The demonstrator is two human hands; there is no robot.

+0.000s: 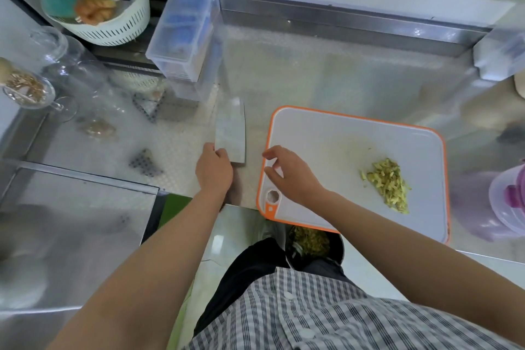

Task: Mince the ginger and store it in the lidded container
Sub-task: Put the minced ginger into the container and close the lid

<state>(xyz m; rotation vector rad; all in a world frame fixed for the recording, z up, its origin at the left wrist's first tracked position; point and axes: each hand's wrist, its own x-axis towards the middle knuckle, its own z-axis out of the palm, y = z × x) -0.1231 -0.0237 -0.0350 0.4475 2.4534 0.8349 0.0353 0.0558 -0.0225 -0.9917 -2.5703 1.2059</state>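
Ginger pile [389,185] lies right of the loose right grip [289,173]; left grip [214,170] clasps cleaver [230,133].

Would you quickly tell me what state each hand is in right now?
The left hand grips the cleaver by its handle.
The right hand is open, holding nothing, over the cutting board.

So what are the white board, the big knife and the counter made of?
The board looks like plastic: smooth matte white with a moulded orange rim. The knife has a blade that looks like steel, dull grey with a faint sheen; the left hand hides its handle. The counter looks like stainless steel, silvery with blurry reflections.
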